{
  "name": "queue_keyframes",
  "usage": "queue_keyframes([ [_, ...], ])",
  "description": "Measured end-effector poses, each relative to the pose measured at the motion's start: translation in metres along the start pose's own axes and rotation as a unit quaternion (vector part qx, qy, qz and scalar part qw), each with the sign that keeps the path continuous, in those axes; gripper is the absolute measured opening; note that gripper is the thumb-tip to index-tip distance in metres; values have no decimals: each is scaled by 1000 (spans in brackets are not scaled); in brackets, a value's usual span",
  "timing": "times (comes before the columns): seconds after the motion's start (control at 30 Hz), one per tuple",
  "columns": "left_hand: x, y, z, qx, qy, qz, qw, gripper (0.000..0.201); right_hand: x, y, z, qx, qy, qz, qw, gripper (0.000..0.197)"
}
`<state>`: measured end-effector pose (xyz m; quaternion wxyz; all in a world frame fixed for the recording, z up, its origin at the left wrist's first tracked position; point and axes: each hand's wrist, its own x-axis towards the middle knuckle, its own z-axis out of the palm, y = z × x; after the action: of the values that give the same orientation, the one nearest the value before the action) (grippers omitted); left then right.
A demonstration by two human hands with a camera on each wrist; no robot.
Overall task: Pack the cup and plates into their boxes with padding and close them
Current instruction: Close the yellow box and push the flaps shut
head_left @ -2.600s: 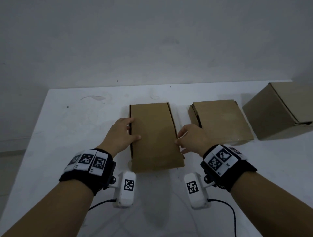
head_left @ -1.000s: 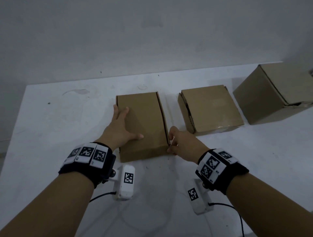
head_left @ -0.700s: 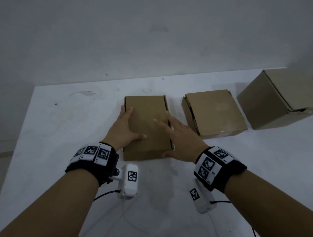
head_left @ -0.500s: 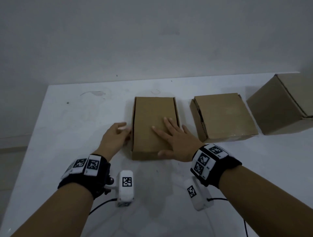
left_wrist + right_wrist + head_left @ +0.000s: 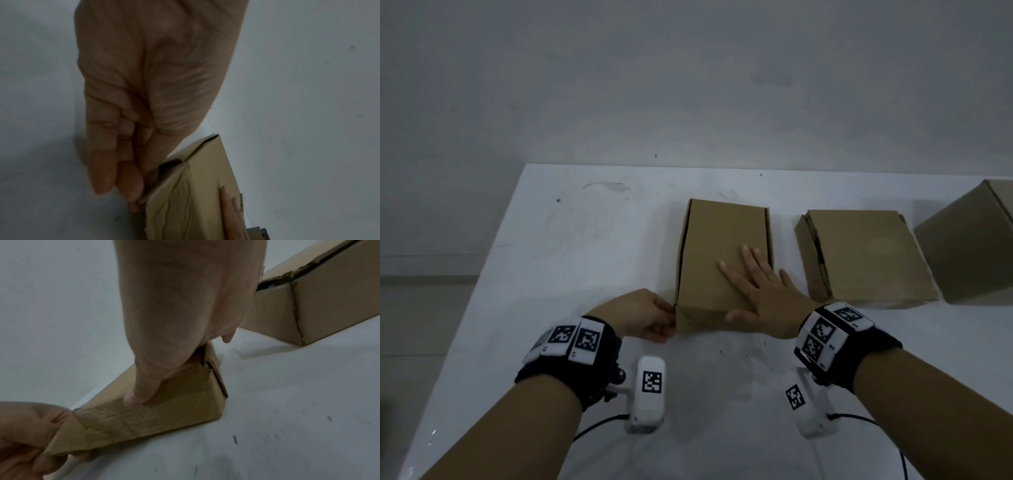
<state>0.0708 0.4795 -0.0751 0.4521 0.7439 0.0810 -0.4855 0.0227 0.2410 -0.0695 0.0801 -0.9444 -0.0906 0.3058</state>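
A narrow closed cardboard box lies lengthwise in the middle of the white table. My right hand lies flat on its lid, fingers straight, and in the right wrist view its thumb presses the near end face of the box. At the near left corner my left hand pinches a cardboard side flap between curled fingers and thumb. The left wrist view shows the box creased along that corner. No cup, plate or padding is in sight.
A flatter closed box sits just right of the narrow one, its torn left edge slightly agape. A taller box stands at the table's right edge. A wall rises behind the table, whose left edge drops to the floor.
My right hand came off the box's right side and spread flat on the lid. My left hand left the lid and went down to the near left corner flap.
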Motion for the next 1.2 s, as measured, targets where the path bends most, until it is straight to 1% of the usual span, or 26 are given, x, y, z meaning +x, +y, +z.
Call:
queue_keyframes([
  [0.2,4,6,1,34,15,14,999,7,0,-1,1,9,4,3,1000,83],
  [0.3,2,7,-3,15,45,28,998,13,0,-2,2,17,6,7,1000,83],
  [0.4,4,7,-6,13,52,33,998,12,0,-3,3,15,8,6,1000,83],
  [0.53,11,8,-7,28,76,41,996,24,1,-2,3,16,7,1,1000,84],
  [0.6,14,7,-10,69,95,57,991,29,2,-1,4,16,9,-3,1000,84],
  [0.63,13,8,-12,107,104,78,986,35,2,0,4,15,11,-4,1000,84],
  [0.67,11,9,-14,137,94,112,980,45,3,0,4,15,12,-6,1000,84],
  [0.73,8,11,-16,149,18,183,972,80,3,1,5,15,15,-9,1000,83],
  [0.77,7,13,-17,160,-16,204,966,100,3,1,5,14,17,-12,1000,84],
  [0.8,7,15,-16,194,-29,214,957,115,3,2,6,12,20,-16,1000,85],
  [0.83,7,17,-16,239,-21,220,946,123,3,3,6,10,23,-19,999,88],
  [0.87,9,18,-16,283,3,223,933,125,3,3,7,7,28,-22,999,90],
  [0.93,11,16,-15,334,46,239,911,119,3,3,8,-1,35,-27,999,95],
  [1.1,12,10,-13,374,103,277,879,107,1,5,10,-14,52,-41,998,101],
  [1.13,13,10,-13,375,106,279,878,107,1,5,10,-13,57,-43,997,101],
  [1.2,14,12,-13,353,88,273,891,104,-1,5,10,-3,80,-30,996,103],
])
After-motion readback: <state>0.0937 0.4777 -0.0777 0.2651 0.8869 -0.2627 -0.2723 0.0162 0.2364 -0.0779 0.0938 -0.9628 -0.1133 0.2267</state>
